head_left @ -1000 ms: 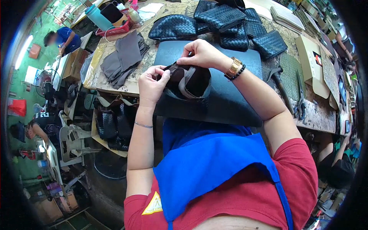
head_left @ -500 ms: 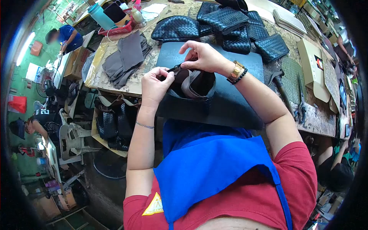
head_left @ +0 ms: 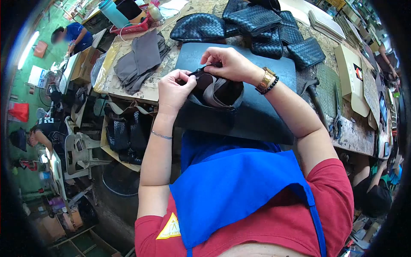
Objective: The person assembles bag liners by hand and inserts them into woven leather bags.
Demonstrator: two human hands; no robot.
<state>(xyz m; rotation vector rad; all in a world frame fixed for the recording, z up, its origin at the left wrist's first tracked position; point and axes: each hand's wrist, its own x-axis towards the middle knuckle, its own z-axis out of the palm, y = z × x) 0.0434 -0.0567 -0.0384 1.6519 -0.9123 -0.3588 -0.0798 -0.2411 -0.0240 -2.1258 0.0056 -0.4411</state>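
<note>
Between my hands a dark pouch (head_left: 218, 97) stands with its mouth spread, showing a grey-brown lining. My left hand (head_left: 175, 88) pinches the left end of its upper edge between thumb and fingers. A little to the right, my right hand (head_left: 231, 64) grips the same edge, thumb and fingertips closed on it. What exactly lies under the fingertips is too small to tell. Beneath the pouch is a smooth black board (head_left: 265, 107) on the table. Black woven-pattern pouches (head_left: 252, 21) lie piled just beyond it.
Folded grey cloth pieces (head_left: 141, 60) lie at left, near a red basket (head_left: 132, 29) with bottles. On the right are a hammer (head_left: 314, 96), scissors (head_left: 337, 115) and an open cardboard box (head_left: 351, 77). Below the table edge at left stands a box of black pouches (head_left: 124, 137). Other people work farther off.
Both hands keep their hold on the pouch's edge. My right fingers have curled down closer to the edge, and the pouch's mouth has shifted slightly. The whole view has moved a little.
</note>
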